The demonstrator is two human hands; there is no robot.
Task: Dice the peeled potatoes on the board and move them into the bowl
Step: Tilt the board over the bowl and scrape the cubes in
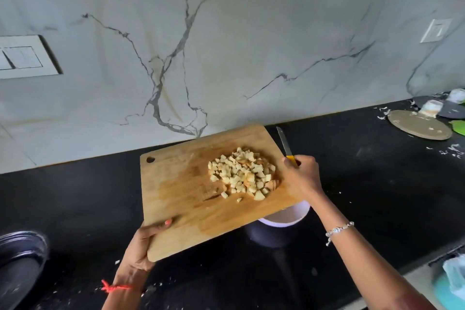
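Over counter, left hand holds board, right hand grips knife.

Wooden board is showing light tan grain, with a darker amber patch spreading over its middle. The potato dice are showing pale cream, a few with brownish faces. The knife is showing a yellow handle and a silver-grey blade. The bowl is showing white inside, dark outside. The surface is gleaming black, speckled with white flecks. The wall is showing white marble, with grey veins branching across it. A red thread is circling one wrist, a silver bracelet the other. The thumbnail of the left hand is showing coral pink.
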